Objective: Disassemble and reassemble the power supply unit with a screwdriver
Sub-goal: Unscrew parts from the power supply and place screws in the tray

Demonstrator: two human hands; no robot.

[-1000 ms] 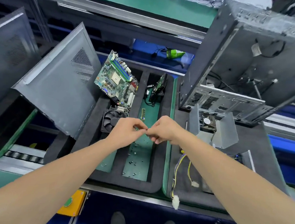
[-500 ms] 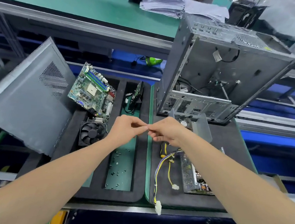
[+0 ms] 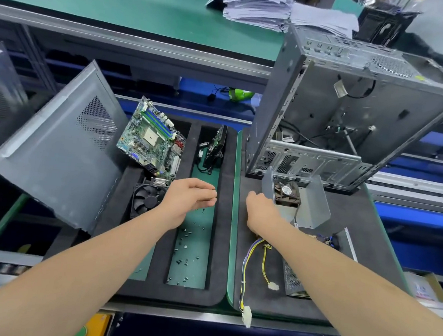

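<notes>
The grey sheet-metal power supply unit (image 3: 312, 209) lies opened on the dark foam surface (image 3: 368, 245). Its bent cover with the fan stands upright, and the perforated base and yellow wires lie under the right forearm. The left grip (image 3: 188, 199) hangs loosely curled, with nothing visible in it. The right grip (image 3: 260, 213) is just beside the cover, fingers hidden, so I cannot tell its state.

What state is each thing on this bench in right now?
Power supply cover: off, standing on the mat.
Power supply base: uncovered, wires loose.
Computer case: open, standing.
Motherboard: out, leaning in tray.
Screws: loose in tray.
Left hand: relaxed, above screws.
Right hand: beside cover, grip unclear.
</notes>
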